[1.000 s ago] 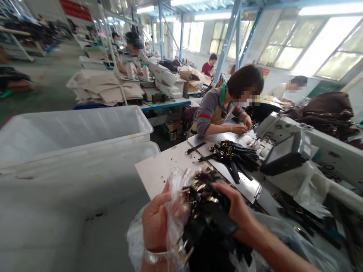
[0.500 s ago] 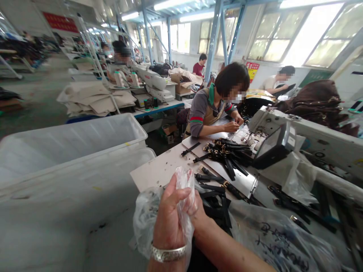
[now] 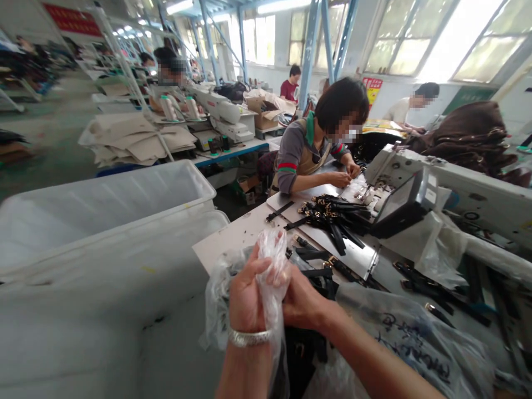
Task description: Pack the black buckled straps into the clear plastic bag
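Gripping a clear plastic bag (image 3: 270,277) between both fists, a worker is holding its gathered mouth upright, the long axis running vertically and the neck pointing up past the left hand (image 3: 246,293). The right hand (image 3: 303,302) is pinching the film just beside it. Black straps (image 3: 332,216) are lying beyond the hands, where a seated person (image 3: 316,149) is working.

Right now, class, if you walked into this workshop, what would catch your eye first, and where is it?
At the bottom centre, the left hand and right hand grip a clear plastic bag. Beyond them a heap of black straps lies on the worktable, where a co-worker bends over small parts.
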A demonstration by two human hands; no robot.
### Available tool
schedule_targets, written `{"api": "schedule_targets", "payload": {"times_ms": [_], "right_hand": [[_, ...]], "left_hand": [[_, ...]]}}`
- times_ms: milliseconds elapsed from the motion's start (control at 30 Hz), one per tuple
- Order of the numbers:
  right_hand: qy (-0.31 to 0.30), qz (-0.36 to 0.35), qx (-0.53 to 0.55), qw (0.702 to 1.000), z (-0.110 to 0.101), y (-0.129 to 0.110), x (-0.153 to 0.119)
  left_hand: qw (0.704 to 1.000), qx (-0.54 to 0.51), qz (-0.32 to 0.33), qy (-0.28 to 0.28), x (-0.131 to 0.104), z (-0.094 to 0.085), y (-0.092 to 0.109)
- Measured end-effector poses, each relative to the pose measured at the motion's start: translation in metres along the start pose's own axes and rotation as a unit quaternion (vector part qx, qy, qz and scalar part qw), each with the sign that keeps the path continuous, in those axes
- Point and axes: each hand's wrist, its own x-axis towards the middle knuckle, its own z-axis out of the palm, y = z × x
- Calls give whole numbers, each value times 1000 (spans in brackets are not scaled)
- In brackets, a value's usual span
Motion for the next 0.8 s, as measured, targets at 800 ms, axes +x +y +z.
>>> {"api": "schedule_targets", "payload": {"times_ms": [800], "right_hand": [[-58, 124, -12, 991, -32, -12, -128]], "left_hand": [[960, 251, -43, -116, 3, -10, 19]]}}
